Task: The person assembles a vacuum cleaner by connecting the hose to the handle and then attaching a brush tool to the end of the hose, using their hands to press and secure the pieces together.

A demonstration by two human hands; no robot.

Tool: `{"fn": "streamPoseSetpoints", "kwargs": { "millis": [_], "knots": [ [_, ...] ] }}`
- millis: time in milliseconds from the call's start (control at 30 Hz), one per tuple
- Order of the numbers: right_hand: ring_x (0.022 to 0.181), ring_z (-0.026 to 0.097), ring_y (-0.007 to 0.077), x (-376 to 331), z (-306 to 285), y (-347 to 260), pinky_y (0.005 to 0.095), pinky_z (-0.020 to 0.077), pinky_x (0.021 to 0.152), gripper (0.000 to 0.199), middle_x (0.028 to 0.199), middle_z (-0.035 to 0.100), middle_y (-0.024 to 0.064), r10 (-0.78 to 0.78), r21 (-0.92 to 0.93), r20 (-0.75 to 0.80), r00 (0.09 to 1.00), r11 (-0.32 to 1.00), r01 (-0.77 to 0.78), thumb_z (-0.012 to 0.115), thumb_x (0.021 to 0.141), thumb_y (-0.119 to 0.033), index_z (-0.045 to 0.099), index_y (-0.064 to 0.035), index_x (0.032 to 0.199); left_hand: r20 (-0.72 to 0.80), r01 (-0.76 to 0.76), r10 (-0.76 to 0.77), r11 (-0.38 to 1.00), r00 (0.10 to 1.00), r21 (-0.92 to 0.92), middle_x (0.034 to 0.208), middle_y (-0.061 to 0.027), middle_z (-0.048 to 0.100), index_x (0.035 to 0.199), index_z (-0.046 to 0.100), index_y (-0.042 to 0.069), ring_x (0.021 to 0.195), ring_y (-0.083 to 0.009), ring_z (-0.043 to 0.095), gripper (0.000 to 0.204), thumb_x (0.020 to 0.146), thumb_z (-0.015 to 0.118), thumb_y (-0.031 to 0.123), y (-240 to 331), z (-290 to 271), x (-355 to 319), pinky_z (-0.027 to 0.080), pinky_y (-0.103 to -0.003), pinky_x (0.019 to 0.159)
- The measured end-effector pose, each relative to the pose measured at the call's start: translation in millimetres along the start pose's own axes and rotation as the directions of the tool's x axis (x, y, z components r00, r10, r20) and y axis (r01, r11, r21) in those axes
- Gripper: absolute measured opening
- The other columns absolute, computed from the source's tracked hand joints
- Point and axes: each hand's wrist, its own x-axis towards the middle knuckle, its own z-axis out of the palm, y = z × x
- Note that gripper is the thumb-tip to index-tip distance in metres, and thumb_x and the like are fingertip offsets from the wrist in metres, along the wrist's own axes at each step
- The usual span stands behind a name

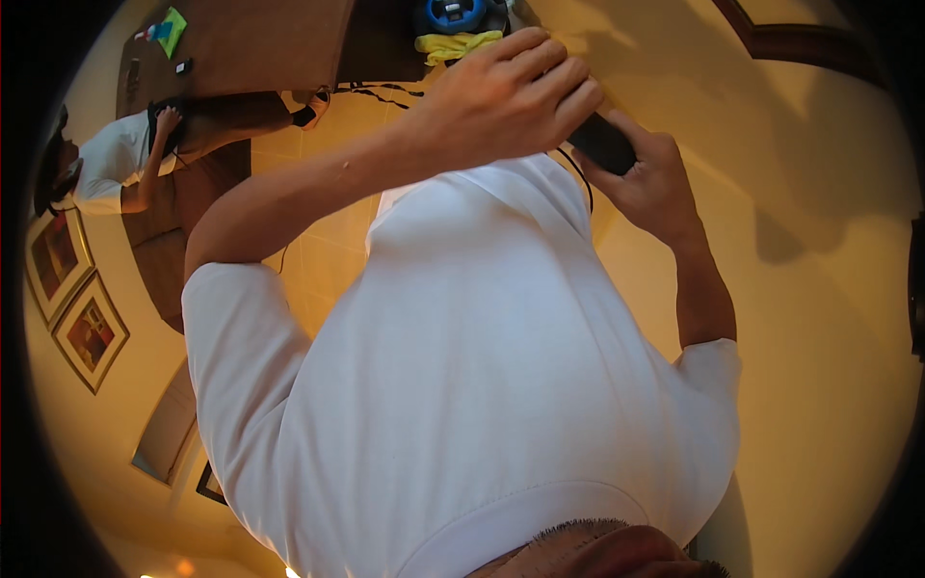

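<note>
Hands raised before white shirt (482,366): left hand (511,91) curled over black device (602,143), right hand (650,183) grasping it from below; yellow cloth (458,43) beyond.

The person wears a plain white short-sleeved T-shirt (482,385) with a rounded collar at the lower middle of the frame. Both sleeves end above the elbows, leaving the forearms bare. Short dark hair shows at the bottom edge.

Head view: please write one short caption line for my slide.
Both hands hold a black device before a white shirt: left hand on top, right hand gripping below.
</note>
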Motion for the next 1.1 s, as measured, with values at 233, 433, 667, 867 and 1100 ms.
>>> {"fn": "streamPoseSetpoints", "kwargs": {
  "millis": [233,433,667,867,1100],
  "knots": [
    [0.065,0.068,0.0334,17.4,-6.6,15.6,0.0384,0.0543,0.060,0.031,0.073,0.069,0.0152,-0.069,-0.163,-0.187,0.980,0.986,0.039,0.082,0.076,-0.015,0.067,-0.0077,0.101,0.268,0.012,0.063,0.963,0.961,-0.269,0.084,-0.0092,0.069,0.093,0.063,0.005,0.081,-0.0264,0.072,0.029,0.068,0.078,0.004,-27.6,10.4,53.9,0.055,-0.036,0.067],
    [0.067,0.070,0.0351,16.5,1.7,5.7,0.0398,0.0554,0.062,0.028,0.075,0.069,0.0157,0.111,-0.055,-0.254,0.961,0.990,-0.129,0.081,0.076,-0.015,0.068,-0.0074,0.100,0.546,0.065,0.215,0.891,0.809,-0.449,0.074,-0.0118,0.070,0.091,0.065,0.002,0.073,-0.0305,0.072,0.029,0.065,0.077,-0.001,-49.1,-2.8,80.7,0.051,-0.039,0.059],
    [0.090,0.073,0.0268,92.8,-54.8,-7.7,0.0370,0.0567,0.082,0.049,0.098,0.074,0.0124,0.126,0.162,-0.041,0.991,0.980,-0.118,0.090,0.074,-0.022,0.067,-0.0040,0.114,0.336,0.010,0.115,0.936,0.935,-0.351,0.087,-0.0090,0.069,0.103,0.061,0.003,0.080,-0.0280,0.073,0.034,0.073,0.077,0.006,-86.0,10.6,103.8,0.055,-0.038,0.064],
    [0.104,0.065,0.0202,156.3,-79.1,-26.8,0.0361,0.0531,0.091,0.067,0.109,0.069,0.0095,0.071,0.326,0.059,0.996,0.941,-0.086,0.096,0.071,-0.027,0.061,-0.0011,0.122,0.197,0.081,0.008,0.894,0.980,-0.441,0.077,-0.0075,0.069,0.093,0.060,0.006,0.068,-0.0241,0.072,0.021,0.079,0.076,0.009,-166.2,-11.1,121.9,0.056,-0.035,0.058],
    [0.098,0.065,0.0176,203.1,-78.9,-33.1,0.0342,0.0537,0.086,0.062,0.105,0.069,0.0079,-0.012,0.232,0.014,1.000,0.973,0.009,0.090,0.077,-0.016,0.059,-0.0030,0.129,0.235,0.022,0.022,0.984,0.972,-0.179,0.110,-0.0157,0.066,0.119,0.063,0.000,0.110,-0.0293,0.065,0.034,0.090,0.068,0.018,-179.1,3.4,107.8,0.053,-0.037,0.095]
  ]
}}
